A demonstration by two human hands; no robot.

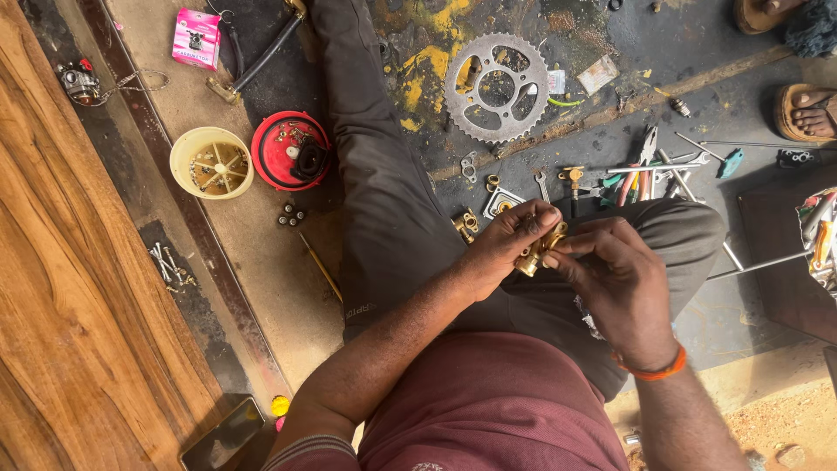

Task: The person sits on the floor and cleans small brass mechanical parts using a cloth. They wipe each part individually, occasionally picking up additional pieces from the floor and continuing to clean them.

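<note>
Both hands meet over the person's lap, pinched on a small brass fitting [540, 249] with knurled, nut-like parts. The left hand [506, 244] closes its fingers over the fitting's upper end, and the right hand [615, 275], with an orange band at the wrist, grips the lower side with thumb and fingertips. Most of the fitting is covered by the fingers, so its full shape cannot be made out.

Just beyond the left hand, another small brass piece [466, 224] lies on the dark stained floor [663, 52] beside the grey trouser leg. Farther out sit a large toothed steel sprocket [497, 87], red-handled pliers [639, 166] among thin metal rods, a round red plastic lid [290, 150] and a cream round plastic tray [212, 162] holding small screws. A sandalled foot [809, 112] of another person is cut off at the right edge.
</note>
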